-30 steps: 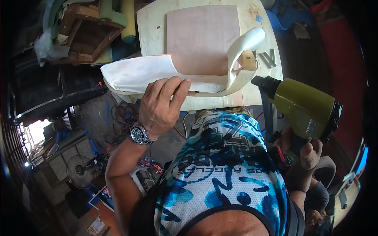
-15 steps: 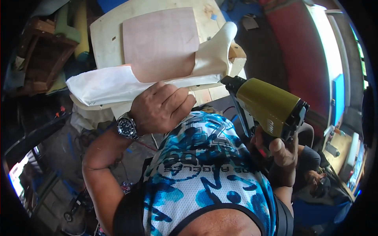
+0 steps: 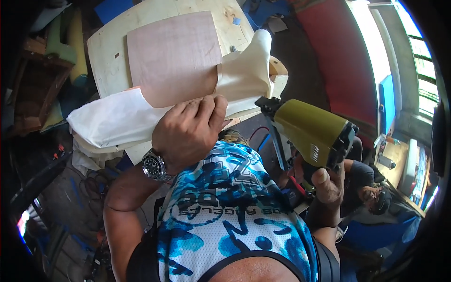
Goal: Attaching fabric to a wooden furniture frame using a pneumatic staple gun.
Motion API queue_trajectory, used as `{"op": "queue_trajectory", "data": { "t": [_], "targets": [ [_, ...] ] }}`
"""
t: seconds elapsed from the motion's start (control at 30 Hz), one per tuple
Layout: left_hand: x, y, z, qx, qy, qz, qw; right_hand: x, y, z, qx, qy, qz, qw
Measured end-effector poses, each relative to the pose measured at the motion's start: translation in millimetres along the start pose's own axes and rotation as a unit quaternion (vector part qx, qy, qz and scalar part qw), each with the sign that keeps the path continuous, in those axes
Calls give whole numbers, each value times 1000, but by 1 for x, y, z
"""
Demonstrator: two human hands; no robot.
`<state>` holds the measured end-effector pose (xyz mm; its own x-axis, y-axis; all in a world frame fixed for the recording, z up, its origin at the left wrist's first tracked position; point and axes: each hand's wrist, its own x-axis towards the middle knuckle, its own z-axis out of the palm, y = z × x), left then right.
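A cream and white sheet of cover material (image 3: 120, 117) is wrapped along the near edge of a curved wooden frame (image 3: 278, 69). Its smooth cream part (image 3: 242, 73) rises over the frame's right end. My left hand (image 3: 188, 129), wearing a metal wristwatch, has its fingers curled over the material's near edge and pinches it there. My right hand (image 3: 327, 183) is wrapped round the handle of an olive-yellow staple gun (image 3: 312, 127). The gun's black nose points left, close to the right end of the covered edge; whether it touches cannot be told.
A reddish plywood panel (image 3: 174, 56) stands within the frame, over a pale wooden board (image 3: 105, 56). At far left is a brown wooden furniture frame (image 3: 33, 89). A red panel (image 3: 338, 61) lies to the right. Another person (image 3: 371, 190) is low at the right, near a bench (image 3: 397, 157).
The wooden piece has shifted left in view. My left hand has slid rightward along the covered edge, its fingers now over the top of it. The staple gun has moved slightly left in view.
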<state>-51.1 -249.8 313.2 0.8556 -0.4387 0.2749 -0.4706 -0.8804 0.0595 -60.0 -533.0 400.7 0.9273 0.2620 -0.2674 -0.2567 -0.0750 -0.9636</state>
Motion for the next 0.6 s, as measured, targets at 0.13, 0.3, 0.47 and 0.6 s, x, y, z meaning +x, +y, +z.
{"op": "queue_trajectory", "data": {
  "t": [0.13, 0.3, 0.47, 0.6],
  "targets": [
    [-8, 1, 6, 64, 77, 62, 993, 1, -5, -3, -56, -53, 97, 992],
    [-15, 1, 7, 43, 114, 96, 988, -3, -11, 7, -101, -6, 97, 990],
    [-23, -2, 10, 14, 175, 126, 976, -10, -14, 14, -137, 25, 120, 983],
    [-25, -1, 12, 1, 194, 135, 972, -12, -27, 5, -134, -44, 190, 972]
  ]
}}
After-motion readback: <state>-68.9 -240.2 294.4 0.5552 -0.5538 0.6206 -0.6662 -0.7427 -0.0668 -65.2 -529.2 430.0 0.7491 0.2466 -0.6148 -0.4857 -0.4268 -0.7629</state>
